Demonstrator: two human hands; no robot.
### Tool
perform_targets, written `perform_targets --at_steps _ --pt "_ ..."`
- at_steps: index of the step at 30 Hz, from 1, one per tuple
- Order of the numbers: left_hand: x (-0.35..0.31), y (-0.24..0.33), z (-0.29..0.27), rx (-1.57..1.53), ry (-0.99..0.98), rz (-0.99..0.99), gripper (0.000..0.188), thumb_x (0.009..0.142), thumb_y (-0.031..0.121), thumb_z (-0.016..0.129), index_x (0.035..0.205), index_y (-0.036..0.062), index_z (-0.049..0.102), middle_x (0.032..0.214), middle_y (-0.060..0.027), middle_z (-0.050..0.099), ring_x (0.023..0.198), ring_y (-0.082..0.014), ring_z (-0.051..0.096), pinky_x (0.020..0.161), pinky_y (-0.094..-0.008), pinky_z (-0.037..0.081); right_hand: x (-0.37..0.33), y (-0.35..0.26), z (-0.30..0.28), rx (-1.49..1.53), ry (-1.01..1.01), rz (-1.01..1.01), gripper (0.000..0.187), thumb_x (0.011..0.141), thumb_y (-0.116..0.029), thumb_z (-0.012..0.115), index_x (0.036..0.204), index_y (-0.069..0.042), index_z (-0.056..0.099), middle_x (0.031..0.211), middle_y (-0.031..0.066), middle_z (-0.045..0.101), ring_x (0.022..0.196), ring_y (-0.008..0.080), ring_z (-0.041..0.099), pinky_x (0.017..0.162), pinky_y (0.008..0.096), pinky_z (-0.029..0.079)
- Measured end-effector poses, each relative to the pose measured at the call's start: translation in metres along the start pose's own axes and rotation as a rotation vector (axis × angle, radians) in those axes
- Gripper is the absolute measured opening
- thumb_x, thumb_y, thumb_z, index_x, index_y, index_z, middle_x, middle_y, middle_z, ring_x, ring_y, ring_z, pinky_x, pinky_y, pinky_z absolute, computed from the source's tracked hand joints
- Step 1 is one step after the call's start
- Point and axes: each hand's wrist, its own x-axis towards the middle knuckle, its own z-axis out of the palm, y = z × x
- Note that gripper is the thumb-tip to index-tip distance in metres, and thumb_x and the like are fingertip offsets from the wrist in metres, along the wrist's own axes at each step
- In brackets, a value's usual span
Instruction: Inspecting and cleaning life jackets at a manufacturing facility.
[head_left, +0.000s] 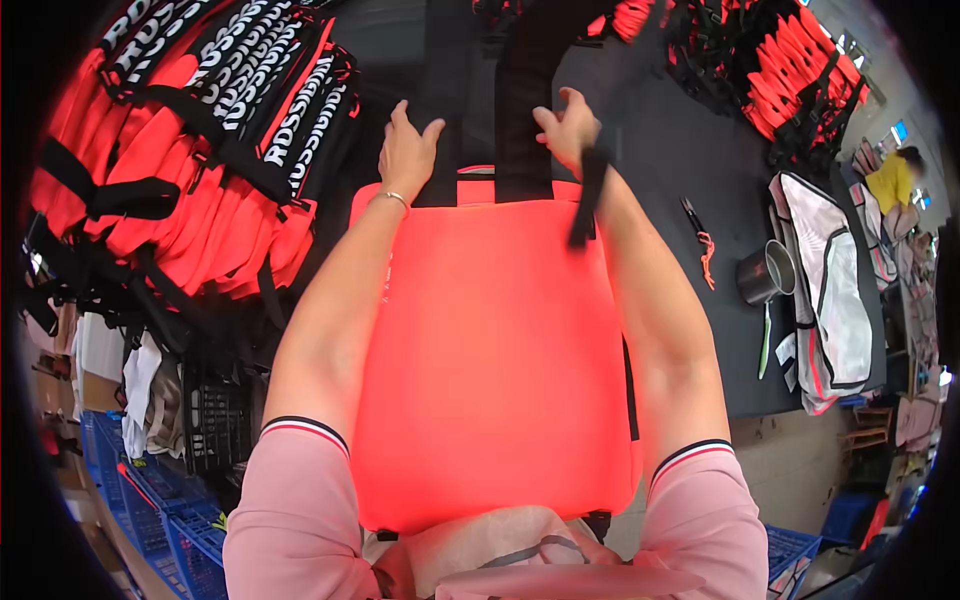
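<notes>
A bright coral-red backpack (490, 350) lies on the dark table before me, its smooth panel facing up. From its far end a wide black strap (522, 110) runs away over the table. My left hand (408, 155) is just past the bag's far left corner, fingers spread and holding nothing. On the other side of the strap, my right hand (570, 130) hovers with thumb and fingers apart, close to the strap's edge. A short black strip (588, 205), blurred, hangs across my right wrist; what it is fixed to cannot be made out.
At left, a big stack of red and black bags (180, 190) covers the table. More red pieces (800, 75) are piled far right. Snips (692, 215) with an orange cord, a metal cup (765, 272) and a white-grey bag (825, 290) lie at right. Blue crates (165, 520) stand lower left.
</notes>
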Motion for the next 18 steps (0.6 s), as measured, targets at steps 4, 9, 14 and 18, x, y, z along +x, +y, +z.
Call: perform_targets --at_steps 4,9,14,18 --pt "-0.015 -0.061 0.022 0.347 0.425 0.585 0.054 0.089 0.025 0.066 0.136 0.0069 0.048 0.129 -0.0172 0.055 0.118 -0.0362 0.050 0.100 -0.0445 0.040 -0.042 0.043 0.051 -0.479 -0.091 -0.286 0.037 0.088 -0.026 0.064 0.119 -0.006 0.061 0.114 0.0150 0.066 0.103 0.0312 0.065 0.088 0.0427 0.052" --pt "-0.032 -0.071 0.005 0.307 0.319 0.593 0.032 0.092 0.019 0.061 0.123 0.0104 0.061 0.113 -0.0117 0.063 0.107 -0.0314 0.057 0.093 -0.0404 0.045 -0.083 0.042 0.079 -0.456 0.082 -0.205 0.021 0.091 -0.021 0.056 0.094 -0.008 0.072 0.105 0.0136 0.069 0.096 0.0340 0.067 0.081 0.0451 0.055" --pt "-0.065 -0.057 0.000 0.389 0.358 0.850 0.029 0.090 0.014 0.063 0.119 0.0109 0.064 0.119 -0.0077 0.065 0.110 -0.0277 0.059 0.095 -0.0381 0.042 -0.117 0.038 0.036 0.017 0.092 -0.520 0.018 0.089 -0.020 0.060 0.089 -0.004 0.070 0.092 0.0146 0.069 0.086 0.0320 0.068 0.076 0.0420 0.053" --pt "-0.126 0.001 0.024 0.187 0.053 0.906 0.039 0.088 0.022 0.066 0.124 0.0077 0.062 0.130 -0.0150 0.058 0.122 -0.0335 0.052 0.104 -0.0431 0.038 -0.109 0.058 -0.060 -0.479 0.584 -0.370 0.022 0.092 -0.017 0.051 0.093 -0.007 0.071 0.094 0.0130 0.070 0.087 0.0320 0.065 0.078 0.0433 0.052"
